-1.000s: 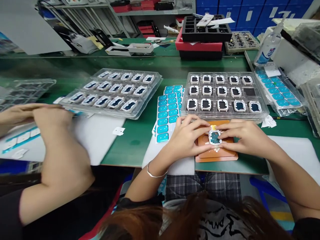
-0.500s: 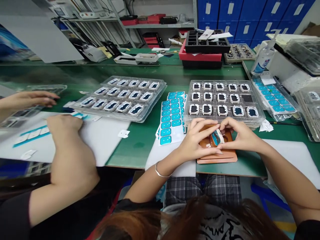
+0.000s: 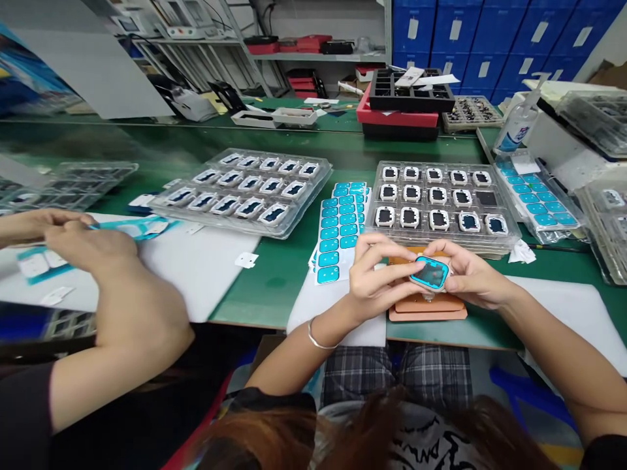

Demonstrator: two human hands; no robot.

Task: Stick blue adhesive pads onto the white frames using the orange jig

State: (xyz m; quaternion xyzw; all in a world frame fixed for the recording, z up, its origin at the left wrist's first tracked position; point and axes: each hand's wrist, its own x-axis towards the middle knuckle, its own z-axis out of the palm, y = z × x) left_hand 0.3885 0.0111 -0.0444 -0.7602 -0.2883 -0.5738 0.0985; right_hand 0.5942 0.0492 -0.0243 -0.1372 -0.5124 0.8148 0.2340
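Observation:
Between my two hands is a small watch case (image 3: 431, 273) with a bright blue rim and a dark face, tilted up toward me. My left hand (image 3: 379, 274) grips its left side, with fingertips on the blue rim. My right hand (image 3: 467, 274) holds its right side between thumb and fingers. Beneath them lies an orange-brown holder plate (image 3: 428, 313) at the table's front edge, partly covered by my hands. Just beyond stands a clear tray (image 3: 443, 236) of white watch cases, with one pocket bare. Left of it lie sheets of blue stickers (image 3: 328, 274).
A co-worker's hands (image 3: 93, 245) handle blue-and-white strips on a white foam sheet (image 3: 220, 274) at left. Another tray of cases (image 3: 289, 225) stands between us. Bagged blue stickers (image 3: 543, 215), a pump bottle (image 3: 516, 124) and stacked trays (image 3: 605, 215) are at right.
The watch case has been lifted off the orange-brown plate and turned so its blue-rimmed face shows. My hands have moved slightly around it. The co-worker's hands have come together at left.

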